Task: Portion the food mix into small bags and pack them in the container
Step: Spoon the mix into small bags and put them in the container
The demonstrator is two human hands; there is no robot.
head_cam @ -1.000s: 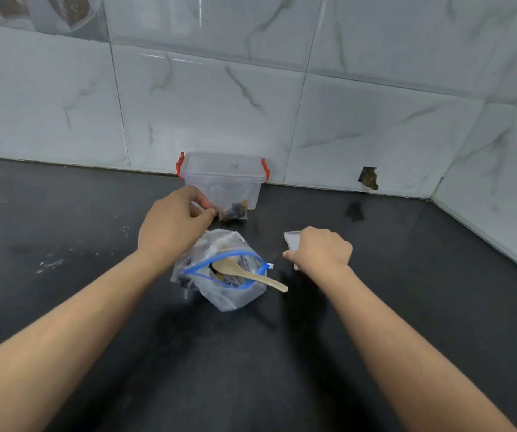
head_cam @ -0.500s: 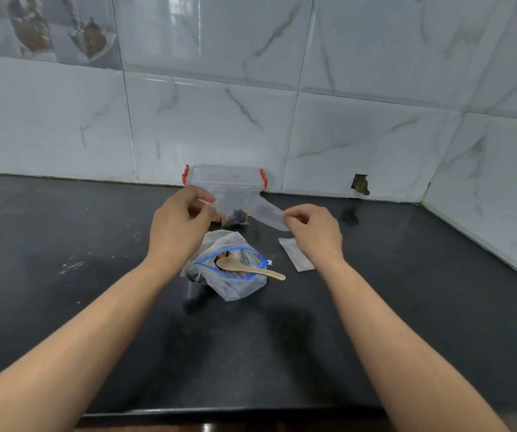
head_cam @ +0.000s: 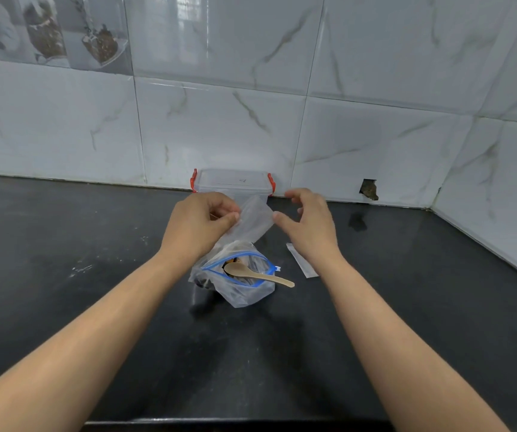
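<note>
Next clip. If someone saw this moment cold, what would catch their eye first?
Probably the two hands raised mid-frame over the dark counter: the left hand pinches a small clear bag, while the right hand hovers open beside it. Just below sits a large zip bag with a blue seal, open, a wooden spoon resting across its mouth. Behind, against the tiled wall, stands a clear container with red latches.
</note>
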